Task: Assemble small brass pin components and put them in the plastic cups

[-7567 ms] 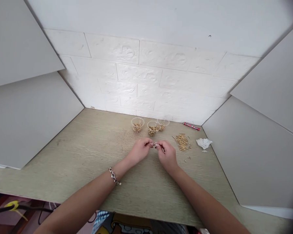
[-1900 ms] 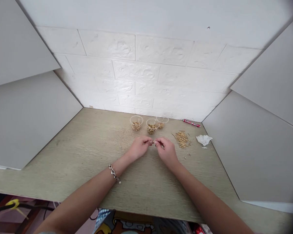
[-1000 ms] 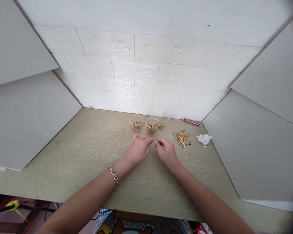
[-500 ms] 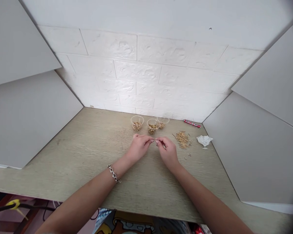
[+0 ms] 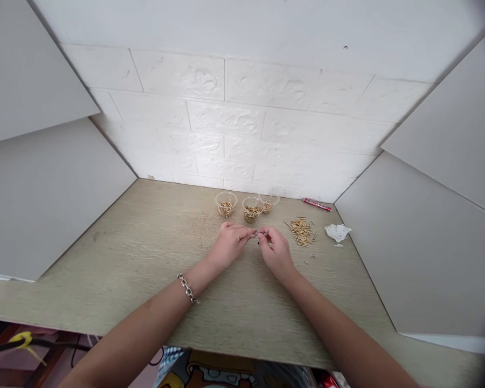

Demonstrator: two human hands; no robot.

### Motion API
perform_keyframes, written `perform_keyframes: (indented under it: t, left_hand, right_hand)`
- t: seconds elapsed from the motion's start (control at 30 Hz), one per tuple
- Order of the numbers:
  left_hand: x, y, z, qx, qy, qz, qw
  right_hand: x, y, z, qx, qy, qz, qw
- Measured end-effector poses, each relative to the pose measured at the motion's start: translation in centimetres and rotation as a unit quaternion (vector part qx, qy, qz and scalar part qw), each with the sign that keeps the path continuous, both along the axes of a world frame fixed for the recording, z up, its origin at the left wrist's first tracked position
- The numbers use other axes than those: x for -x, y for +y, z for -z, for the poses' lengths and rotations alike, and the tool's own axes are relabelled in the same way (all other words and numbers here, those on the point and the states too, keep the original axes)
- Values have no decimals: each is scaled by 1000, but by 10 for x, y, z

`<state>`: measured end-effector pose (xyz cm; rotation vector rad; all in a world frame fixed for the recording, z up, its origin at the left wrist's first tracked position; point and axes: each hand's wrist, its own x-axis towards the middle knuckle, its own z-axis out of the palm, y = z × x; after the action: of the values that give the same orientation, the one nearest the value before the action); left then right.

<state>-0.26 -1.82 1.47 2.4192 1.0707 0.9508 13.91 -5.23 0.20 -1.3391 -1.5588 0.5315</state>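
My left hand [image 5: 233,241] and my right hand [image 5: 274,245] meet fingertip to fingertip above the table, both closed in a pinch. Between the fingertips is a small thin pin [image 5: 256,233], mostly covered by the fingers, so its exact shape cannot be made out. Just beyond the hands stand clear plastic cups: a left cup [image 5: 226,199] and a middle cup [image 5: 251,207] with small gold-coloured metal parts, and a rear cup [image 5: 269,200] partly behind the middle one. To the right of my right hand lies a pile of gold-coloured metal pins [image 5: 302,231].
A red pen-like tube [image 5: 317,205] lies near the back wall. Crumpled white tissue [image 5: 338,233] rests by the right panel [image 5: 424,248]. Tiny pieces are scattered on the table [image 5: 117,258] left of the cups, and a few small bits [image 5: 312,256] lie below the pin pile.
The fingertips of both hands have shifted slightly around the small thin pin, which shows a little differently between them. The cups and pile stay put; the view has moved very slightly.
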Motion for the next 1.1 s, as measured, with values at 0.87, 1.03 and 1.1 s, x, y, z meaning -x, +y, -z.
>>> perform_keyframes:
  t: [0.87,1.03,1.1]
  left_hand:
    - [-4,-2,-6,71,-45,-15,996]
    - [-2,-1,-5,53,-30,-9,998]
    - [-1,0,-4,55,-27,-5,998]
  right_hand:
    - [2,1,6,50,26,-18,998]
    - [3,2,5,50,7,-38,998]
    - [3,2,5,52,7,-40,998]
